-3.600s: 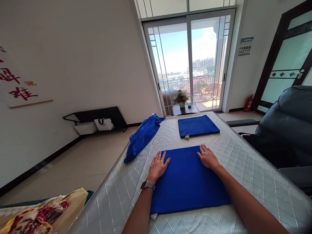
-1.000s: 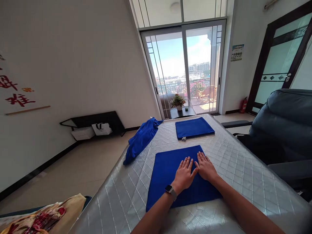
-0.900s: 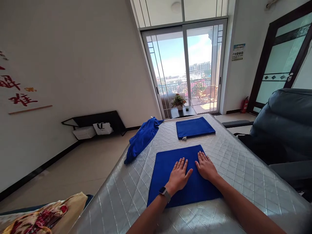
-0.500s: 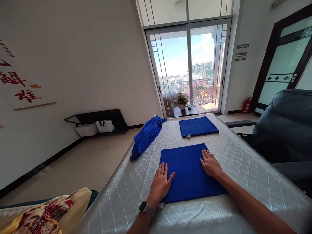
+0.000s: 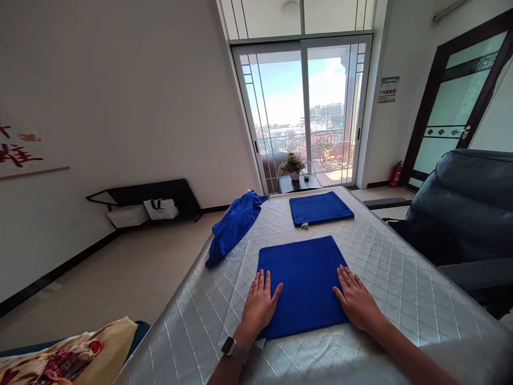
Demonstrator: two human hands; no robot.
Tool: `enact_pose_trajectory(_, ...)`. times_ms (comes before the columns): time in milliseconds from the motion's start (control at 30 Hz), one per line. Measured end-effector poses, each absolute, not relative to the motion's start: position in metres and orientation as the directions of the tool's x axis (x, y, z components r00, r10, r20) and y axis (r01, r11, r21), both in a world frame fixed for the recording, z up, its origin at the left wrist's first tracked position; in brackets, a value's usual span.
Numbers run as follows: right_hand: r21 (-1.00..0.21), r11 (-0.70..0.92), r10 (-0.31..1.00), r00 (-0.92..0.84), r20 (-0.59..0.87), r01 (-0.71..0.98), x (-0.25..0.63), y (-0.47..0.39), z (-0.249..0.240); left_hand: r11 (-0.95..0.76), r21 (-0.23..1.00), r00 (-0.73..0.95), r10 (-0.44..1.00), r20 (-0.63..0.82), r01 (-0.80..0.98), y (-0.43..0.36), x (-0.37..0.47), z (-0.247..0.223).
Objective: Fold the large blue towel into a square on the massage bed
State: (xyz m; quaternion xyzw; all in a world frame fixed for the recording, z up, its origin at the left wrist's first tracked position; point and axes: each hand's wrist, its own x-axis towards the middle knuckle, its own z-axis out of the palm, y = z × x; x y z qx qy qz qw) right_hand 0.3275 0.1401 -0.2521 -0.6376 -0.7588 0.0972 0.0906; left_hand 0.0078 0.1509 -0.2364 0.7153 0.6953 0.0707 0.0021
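Note:
A folded blue towel (image 5: 302, 278) lies flat on the silver quilted mattress (image 5: 401, 289) in front of me. My left hand (image 5: 259, 306), with a watch on its wrist, presses flat on the towel's near left edge, fingers spread. On the near right edge my right hand (image 5: 356, 302) lies flat the same way. Neither hand grips anything. A second folded blue towel (image 5: 320, 207) rests farther back. An unfolded blue cloth (image 5: 234, 224) is bunched at the mattress's left edge and hangs over it.
A dark padded chair (image 5: 468, 208) stands close on the right. A small table with a potted plant (image 5: 294, 166) sits before the glass balcony doors. A low black shelf (image 5: 148, 200) with a bag is by the left wall. Patterned fabric (image 5: 68, 353) lies at lower left.
My hands, close together at the towel's middle a second ago, have slid apart to its left and right edges and back toward its near end.

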Motion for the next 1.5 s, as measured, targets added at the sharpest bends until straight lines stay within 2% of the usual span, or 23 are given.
enact_pose_trajectory(100,-0.277,0.175,0.984,-0.173,0.032,0.945,0.327,0.141,-0.252,-0.068,0.098,0.056,0.991,0.119,0.993,0.151,0.034,-0.225)
enact_pose_trajectory(300,-0.271,0.181,0.983,-0.178,0.038,0.945,0.328,0.141,-0.251,-0.486,0.135,0.453,0.866,0.212,0.864,0.142,0.136,-0.228)
enact_pose_trajectory(400,-0.254,0.195,0.981,-0.194,0.032,0.947,0.331,0.141,-0.253,-0.558,0.140,0.525,0.824,0.214,0.818,0.140,0.157,-0.234)
enact_pose_trajectory(533,-0.238,0.192,0.981,-0.191,0.027,0.952,0.334,0.140,-0.255,-0.484,0.126,0.467,0.873,0.143,0.866,0.136,0.123,-0.236)
enact_pose_trajectory(667,-0.256,0.194,0.981,-0.192,0.034,0.947,0.334,0.139,-0.255,-0.277,0.103,0.271,0.960,0.067,0.955,0.121,0.052,-0.240)
enact_pose_trajectory(800,-0.266,0.192,0.981,-0.187,0.043,0.945,0.333,0.139,-0.258,-0.105,0.092,0.096,0.991,0.091,0.990,0.102,-0.002,-0.254)
enact_pose_trajectory(1133,-0.145,0.221,0.973,-0.228,-0.030,0.964,0.341,0.160,-0.246,-0.072,0.119,0.054,0.987,0.150,0.990,0.090,-0.008,-0.264)
enact_pose_trajectory(1300,-0.165,0.211,0.977,-0.212,0.010,0.963,0.328,0.203,-0.227,-0.066,0.117,0.049,0.989,0.140,0.991,0.089,-0.008,-0.261)
enact_pose_trajectory(1500,-0.189,0.152,0.988,-0.156,-0.006,0.970,0.319,0.232,-0.242,-0.027,0.094,0.019,0.996,0.084,0.995,0.100,-0.006,-0.252)
